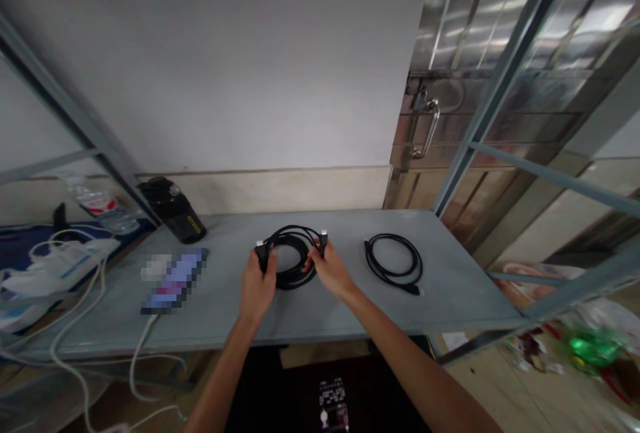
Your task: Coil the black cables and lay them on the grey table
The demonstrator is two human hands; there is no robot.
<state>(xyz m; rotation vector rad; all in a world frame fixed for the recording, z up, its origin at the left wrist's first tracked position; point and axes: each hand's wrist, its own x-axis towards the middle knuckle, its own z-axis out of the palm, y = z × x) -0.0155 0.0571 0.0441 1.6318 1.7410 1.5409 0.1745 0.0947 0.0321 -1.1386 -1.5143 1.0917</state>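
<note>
A black cable with silver-tipped plugs (296,280) is looped in a coil over the grey table (330,320). My left hand (259,281) is closed on one plug end at the coil's left side, its metal tip pointing up and away. On the right side, my right hand (327,265) pinches the other plug end, also tip up. Part of the coil between the hands appears to rest on the table. To the right of my right hand lies a second coiled black cable (393,258), untouched, with a plug at its lower right.
Left on the table are a phone (175,281) with a white cord and a black bottle (173,210). Farther left sit a clear plastic bottle (103,205) and a white power strip (65,266). Grey metal posts (500,86) rise at both ends; a wall stands behind.
</note>
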